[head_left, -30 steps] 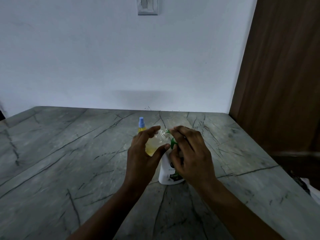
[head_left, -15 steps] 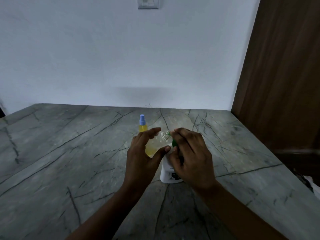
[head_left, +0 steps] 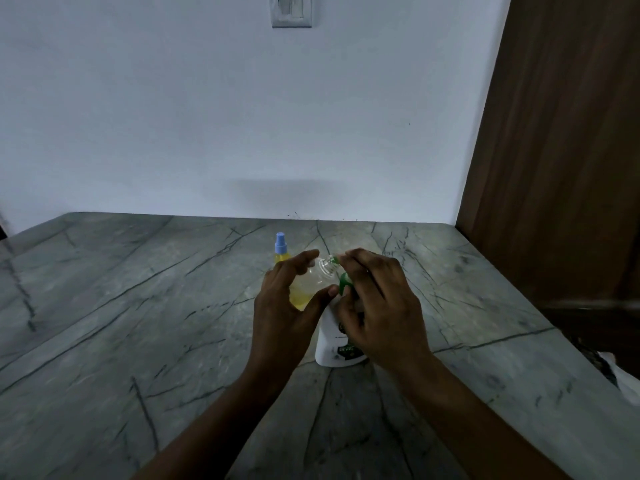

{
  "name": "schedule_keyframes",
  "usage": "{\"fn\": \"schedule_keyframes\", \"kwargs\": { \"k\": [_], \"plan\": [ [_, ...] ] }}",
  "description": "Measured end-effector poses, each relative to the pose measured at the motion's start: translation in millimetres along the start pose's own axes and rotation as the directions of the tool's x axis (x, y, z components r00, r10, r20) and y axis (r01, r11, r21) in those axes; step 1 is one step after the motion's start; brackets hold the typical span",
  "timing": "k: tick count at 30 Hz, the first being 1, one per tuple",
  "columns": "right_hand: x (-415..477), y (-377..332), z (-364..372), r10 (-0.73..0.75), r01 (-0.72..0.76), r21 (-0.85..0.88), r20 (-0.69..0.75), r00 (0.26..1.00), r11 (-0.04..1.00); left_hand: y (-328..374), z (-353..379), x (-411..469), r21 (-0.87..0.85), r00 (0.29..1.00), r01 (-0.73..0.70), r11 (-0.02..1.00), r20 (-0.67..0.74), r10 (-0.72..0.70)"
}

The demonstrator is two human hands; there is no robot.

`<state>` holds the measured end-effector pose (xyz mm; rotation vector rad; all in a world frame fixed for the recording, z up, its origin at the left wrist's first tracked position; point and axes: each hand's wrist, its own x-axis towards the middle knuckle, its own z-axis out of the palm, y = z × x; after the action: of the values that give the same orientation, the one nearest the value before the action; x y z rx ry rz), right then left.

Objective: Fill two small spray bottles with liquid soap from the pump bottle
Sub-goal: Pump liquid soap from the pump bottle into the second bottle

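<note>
A white pump bottle (head_left: 332, 344) with a green pump head (head_left: 344, 284) stands on the grey marble counter (head_left: 138, 323). My right hand (head_left: 377, 306) is closed over the pump head from above. My left hand (head_left: 282, 306) grips a small clear spray bottle (head_left: 308, 285), tilted, with yellow liquid in its lower part and its open threaded neck against the pump spout. A second small spray bottle (head_left: 281, 251), yellow-filled with a blue spray cap, stands upright just behind my left hand.
A white wall with a switch plate (head_left: 291, 10) rises behind the counter. A brown wooden door (head_left: 561, 150) borders the counter's right side. A dark gap with a white object (head_left: 627, 379) lies beyond the right edge.
Both hands have stayed at the pump bottle with the tilted spray bottle held at the spout. Only the camera view has shifted slightly.
</note>
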<state>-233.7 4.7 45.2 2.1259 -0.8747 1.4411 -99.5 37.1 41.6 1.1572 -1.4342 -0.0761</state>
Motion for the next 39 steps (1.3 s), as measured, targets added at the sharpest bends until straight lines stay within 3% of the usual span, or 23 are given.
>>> {"fn": "schedule_keyframes", "kwargs": {
  "k": [39],
  "plan": [
    [1, 1, 1, -0.036, 0.036, 0.013, -0.015, 0.999, 0.999, -4, 0, 0, 0.029, 1.000, -0.023, 0.999, -0.004, 0.023]
  ]
}}
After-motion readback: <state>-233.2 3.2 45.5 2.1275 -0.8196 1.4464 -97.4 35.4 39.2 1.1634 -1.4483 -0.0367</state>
